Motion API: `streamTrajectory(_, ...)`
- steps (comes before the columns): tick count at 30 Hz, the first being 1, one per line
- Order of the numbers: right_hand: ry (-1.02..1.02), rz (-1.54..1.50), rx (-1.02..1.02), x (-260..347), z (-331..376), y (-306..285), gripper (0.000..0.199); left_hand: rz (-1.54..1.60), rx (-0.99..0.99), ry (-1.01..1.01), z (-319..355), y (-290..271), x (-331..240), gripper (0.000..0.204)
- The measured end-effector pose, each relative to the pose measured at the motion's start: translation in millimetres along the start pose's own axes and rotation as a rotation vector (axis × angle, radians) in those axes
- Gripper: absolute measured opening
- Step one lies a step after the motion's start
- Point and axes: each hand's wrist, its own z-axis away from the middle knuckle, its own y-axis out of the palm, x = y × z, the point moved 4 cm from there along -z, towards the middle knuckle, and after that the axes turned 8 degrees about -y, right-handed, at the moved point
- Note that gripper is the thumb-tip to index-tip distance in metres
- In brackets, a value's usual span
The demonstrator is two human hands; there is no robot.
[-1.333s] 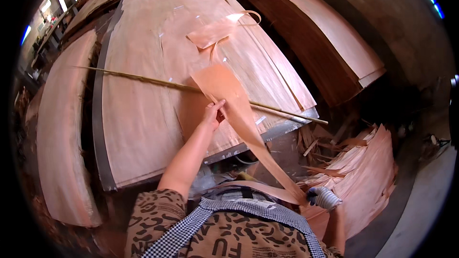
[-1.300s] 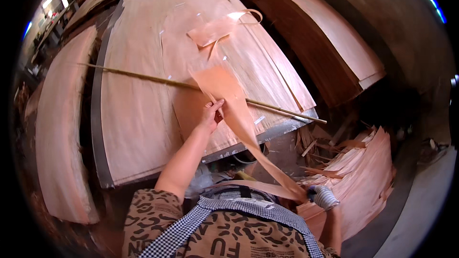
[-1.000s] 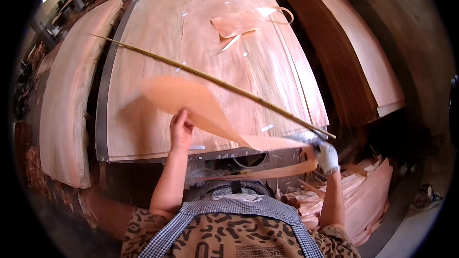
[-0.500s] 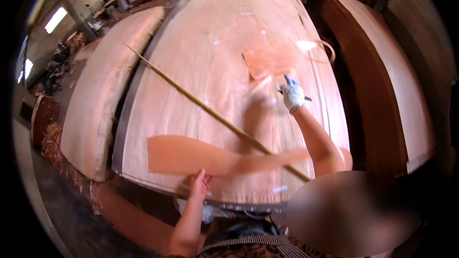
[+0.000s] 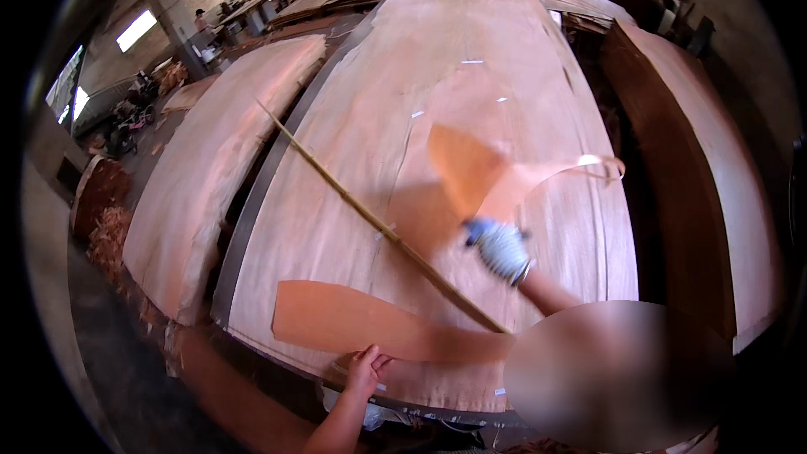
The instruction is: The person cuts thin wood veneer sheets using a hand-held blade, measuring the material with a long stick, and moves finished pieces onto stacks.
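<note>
Veneer stack (image 5: pixel 353 160) broad; left hand (image 5: pixel 366 370) pinches strip (image 5: pixel 353 326) at edge; gloved right hand (image 5: pixel 502 248) grip unclear.

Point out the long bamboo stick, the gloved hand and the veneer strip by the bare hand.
bamboo stick (image 5: pixel 353 202): head view, middle of its length across the big sheet.
gloved right hand (image 5: pixel 502 248): head view, back of the glove.
veneer strip (image 5: pixel 353 322): head view, wide left part, beside the bare left hand (image 5: pixel 366 370).
</note>
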Motion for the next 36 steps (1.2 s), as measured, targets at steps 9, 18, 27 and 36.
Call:
streamTrajectory(9,-0.132,-0.365,-0.214,186,111,-11,0.03,-0.369,0.237,0.445,74,103,-12,0.022)
streamTrajectory(18,0.648,-1.437,-1.576,305,295,-83,0.028,-1.034,1.461,0.41,239,170,64,0.026)
streamTrajectory(27,1.129,0.544,-2.537,681,642,-13,0.02,-1.387,2.209,-0.265,343,56,177,0.033)
streamTrajectory(36,2.216,2.266,-1.301,957,555,-57,0.036,-1.88,2.066,-0.482,337,7,312,0.029)
